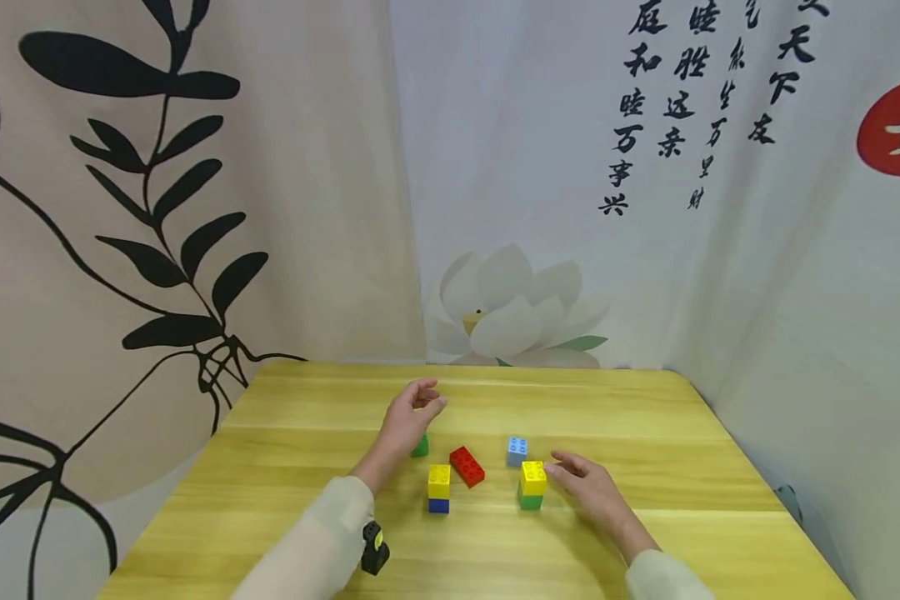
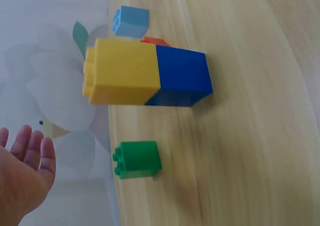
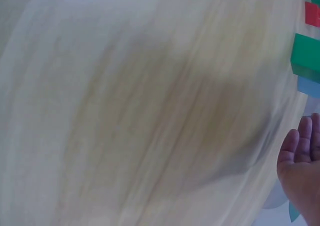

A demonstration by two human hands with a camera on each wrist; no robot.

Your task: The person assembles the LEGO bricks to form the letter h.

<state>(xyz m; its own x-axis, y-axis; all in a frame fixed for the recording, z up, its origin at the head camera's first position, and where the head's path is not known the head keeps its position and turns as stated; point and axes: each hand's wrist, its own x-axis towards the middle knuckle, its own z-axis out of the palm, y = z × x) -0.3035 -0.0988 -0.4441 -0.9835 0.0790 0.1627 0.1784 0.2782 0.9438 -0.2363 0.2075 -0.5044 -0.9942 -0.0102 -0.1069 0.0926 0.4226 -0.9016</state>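
Observation:
My left hand (image 1: 411, 418) hovers over the table with loosely bent fingers and holds nothing. Partly behind its wrist in the head view is a green block (image 2: 139, 159), which the left wrist view shows whole. A yellow block (image 1: 438, 481) sits on a dark blue block (image 2: 182, 77), forming an upright stack. My right hand (image 1: 591, 493), fingers relaxed, is just right of a second stack, a yellow block (image 1: 533, 477) on a green block (image 1: 530, 502). Whether its fingertips touch that stack, I cannot tell. Between the stacks lies a red block (image 1: 467, 467); a light blue block (image 1: 517, 451) stands farther back.
The wooden table (image 1: 330, 400) reaches to a printed curtain (image 1: 330, 192) at its back edge. On the left sleeve is a small black device (image 1: 374, 550). Bare tabletop (image 3: 150, 111) fills most of the right wrist view.

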